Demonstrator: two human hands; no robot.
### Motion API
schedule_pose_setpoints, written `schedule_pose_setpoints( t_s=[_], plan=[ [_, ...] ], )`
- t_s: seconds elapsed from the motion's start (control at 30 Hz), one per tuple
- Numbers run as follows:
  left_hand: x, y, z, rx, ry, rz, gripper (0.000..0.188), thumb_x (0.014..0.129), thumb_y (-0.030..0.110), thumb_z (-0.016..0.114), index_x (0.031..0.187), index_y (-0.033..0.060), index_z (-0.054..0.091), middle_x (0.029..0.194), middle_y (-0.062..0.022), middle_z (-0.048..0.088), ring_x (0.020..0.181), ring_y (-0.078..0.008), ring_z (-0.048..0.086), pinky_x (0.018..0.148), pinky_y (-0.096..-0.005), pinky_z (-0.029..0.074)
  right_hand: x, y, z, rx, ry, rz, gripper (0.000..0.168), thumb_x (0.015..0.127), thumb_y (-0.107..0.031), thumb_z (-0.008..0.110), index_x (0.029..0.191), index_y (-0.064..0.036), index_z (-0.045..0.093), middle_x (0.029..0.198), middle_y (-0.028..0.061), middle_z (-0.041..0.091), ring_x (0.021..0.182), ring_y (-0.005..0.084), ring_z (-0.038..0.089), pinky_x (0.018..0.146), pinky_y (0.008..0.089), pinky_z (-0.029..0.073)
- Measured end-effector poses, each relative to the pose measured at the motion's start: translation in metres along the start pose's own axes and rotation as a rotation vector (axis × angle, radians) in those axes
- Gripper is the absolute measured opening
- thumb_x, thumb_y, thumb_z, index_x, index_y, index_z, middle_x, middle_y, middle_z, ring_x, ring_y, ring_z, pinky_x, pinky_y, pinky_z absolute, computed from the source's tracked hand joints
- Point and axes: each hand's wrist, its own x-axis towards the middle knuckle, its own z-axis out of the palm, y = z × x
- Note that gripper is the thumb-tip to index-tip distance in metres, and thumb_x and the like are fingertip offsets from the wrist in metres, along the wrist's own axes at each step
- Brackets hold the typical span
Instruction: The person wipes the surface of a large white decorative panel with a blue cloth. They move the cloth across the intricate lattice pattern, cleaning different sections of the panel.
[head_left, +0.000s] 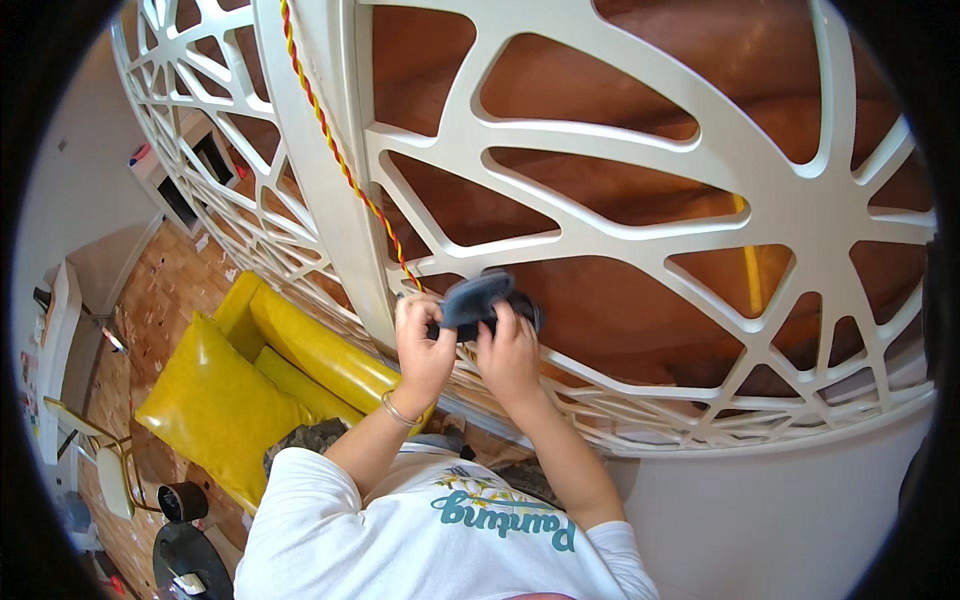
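Note:
My left hand (424, 334), with a bangle on the wrist, grips the left edge of a dark blue-grey object with a rounded end (476, 296). The object is blurred, and its kind cannot be told. My right hand (511, 345) holds its right side, fingers bent around a black part. A twisted red and yellow electrical wire (341, 161) runs down from the top and ends from view beside my left fingertips. Both hands are close in front of the white openwork lattice panel (600, 236).
A white upright post (319, 150) stands left of the panel, with brown sheeting (600, 172) behind the lattice. Below left are a yellow sofa (322, 345) with a cushion (217, 397), a chair (112, 472), a black bin (182, 501), a dark round table (187, 551) and a littered wooden floor (180, 262).

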Motion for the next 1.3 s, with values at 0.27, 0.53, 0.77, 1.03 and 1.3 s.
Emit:
schedule_pose_setpoints(
  t_s=[0.27,0.53,0.77,1.03,1.3],
  plan=[
    [-0.005,0.016,-0.007,0.073,-0.217,-0.031,0.017,0.071,-0.003,0.059,0.07,0.0022,0.043,0.071,-0.0148,0.048,0.067,-0.032,0.05,0.064,-0.0369,0.044,-0.045,0.021,-0.038,0.068,0.134,0.029,0.029,0.079,-0.007,0.072,0.105,-0.002,0.059,0.083,0.0159,0.063,0.077,0.0348,0.06,0.068,0.0444,0.048],
    [0.07,0.091,0.011,0.074,-0.012,0.507,0.04,0.08,0.001,0.06,0.119,-0.0068,0.053,0.125,-0.024,0.051,0.112,-0.0366,0.053,0.101,-0.0426,0.04,-0.01,0.002,-0.058,0.103,0.368,-0.138,0.042,0.085,-0.003,0.066,0.12,0.007,0.045,0.105,0.0213,0.057,0.091,0.03,0.059,0.078,0.0374,0.048],
    [0.073,0.066,0.037,0.273,-0.116,0.602,0.05,0.078,0.013,0.064,0.124,-0.0016,0.051,0.108,-0.0167,0.057,0.099,-0.0331,0.055,0.093,-0.0427,0.039,-0.013,0.008,-0.041,0.127,0.228,-0.078,0.042,0.085,-0.007,0.065,0.12,0.003,0.045,0.105,0.0236,0.056,0.093,0.0423,0.055,0.082,0.0486,0.045],
    [0.044,-0.02,0.02,0.5,-0.119,0.689,0.071,0.082,0.02,0.066,0.138,-0.0113,0.035,0.143,-0.0278,0.037,0.128,-0.0485,0.039,0.108,-0.0572,0.03,-0.008,-0.006,-0.014,0.209,0.1,-0.171,0.041,0.081,-0.008,0.068,0.117,0.001,0.052,0.103,0.0226,0.059,0.089,0.0415,0.056,0.078,0.0484,0.046],
    [0.049,0.0,0.035,-0.409,-0.168,-0.247,0.052,0.084,0.016,0.066,0.127,-0.0035,0.043,0.118,-0.0189,0.053,0.106,-0.0329,0.052,0.099,-0.0449,0.041,-0.006,-0.004,-0.004,0.155,0.158,-0.313,0.042,0.079,-0.009,0.071,0.117,-0.003,0.053,0.095,0.0162,0.059,0.082,0.0358,0.057,0.075,0.0455,0.045]
  ],
)
